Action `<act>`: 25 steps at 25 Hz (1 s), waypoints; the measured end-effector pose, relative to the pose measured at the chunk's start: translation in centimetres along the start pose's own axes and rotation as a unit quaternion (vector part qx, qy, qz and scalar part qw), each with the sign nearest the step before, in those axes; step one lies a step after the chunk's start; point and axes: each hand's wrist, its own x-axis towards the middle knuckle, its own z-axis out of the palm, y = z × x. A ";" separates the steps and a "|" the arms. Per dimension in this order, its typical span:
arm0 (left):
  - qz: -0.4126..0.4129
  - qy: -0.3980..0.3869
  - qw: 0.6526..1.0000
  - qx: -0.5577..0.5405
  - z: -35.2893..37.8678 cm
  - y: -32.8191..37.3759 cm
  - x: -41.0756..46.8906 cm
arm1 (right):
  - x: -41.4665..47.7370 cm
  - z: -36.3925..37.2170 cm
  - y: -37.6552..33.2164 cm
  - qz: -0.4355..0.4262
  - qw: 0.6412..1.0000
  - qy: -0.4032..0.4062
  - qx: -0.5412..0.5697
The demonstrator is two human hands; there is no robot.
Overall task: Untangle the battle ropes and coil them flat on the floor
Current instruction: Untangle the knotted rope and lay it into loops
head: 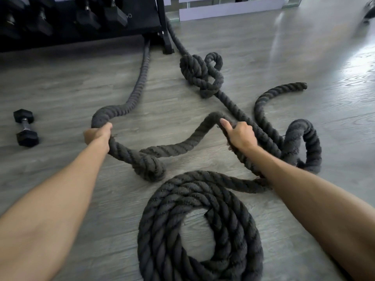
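A thick black battle rope [174, 146] snakes over the grey wooden floor. My left hand [97, 134] grips it at a bend on the left. My right hand [239, 134] grips a raised bend of the same rope further right. Between my hands the rope sags into a small knot [149, 166] on the floor. A flat coil [199, 226] of several turns lies in front of me. Farther away sits a bigger knot [200, 75], with loose loops [302, 142] and a free end [300, 86] on the right.
Two rope strands run back under a black dumbbell rack [81, 19] at the top left, by its foot [168, 47]. A small black dumbbell [25, 127] lies on the floor at the left. A white baseboard [233, 8] lines the far wall.
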 end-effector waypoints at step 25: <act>0.437 -0.177 0.642 0.605 5.8 -14.3 -13.2 | 2.7 5.4 6.0 0.051 0.942 -0.303 -0.135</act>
